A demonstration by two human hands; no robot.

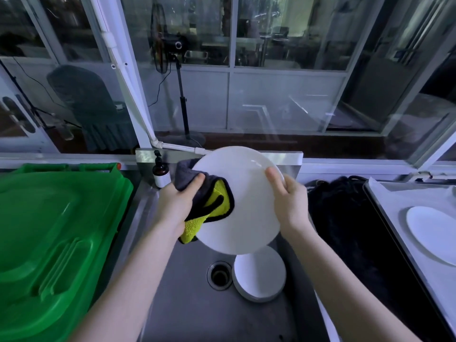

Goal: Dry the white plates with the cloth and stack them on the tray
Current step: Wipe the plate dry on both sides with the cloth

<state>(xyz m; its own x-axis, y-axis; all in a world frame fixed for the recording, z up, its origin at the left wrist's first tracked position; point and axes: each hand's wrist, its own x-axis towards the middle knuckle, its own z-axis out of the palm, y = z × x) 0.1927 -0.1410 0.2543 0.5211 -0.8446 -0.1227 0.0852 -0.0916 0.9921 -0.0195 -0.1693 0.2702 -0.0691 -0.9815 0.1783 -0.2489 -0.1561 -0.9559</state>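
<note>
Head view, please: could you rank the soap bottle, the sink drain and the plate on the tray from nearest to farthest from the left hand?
1. Soap bottle, just behind the left hand, at the back-left corner of the sink.
2. Sink drain, below, on the sink floor.
3. Plate on the tray, far off to the right.

No text you can read
The white label [161,180] on the pump bottle [160,169] shows nothing you can make out.

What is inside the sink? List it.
Inside the sink: a drain and white plates, their far edge hidden by the held plate. How many is unclear.
</note>
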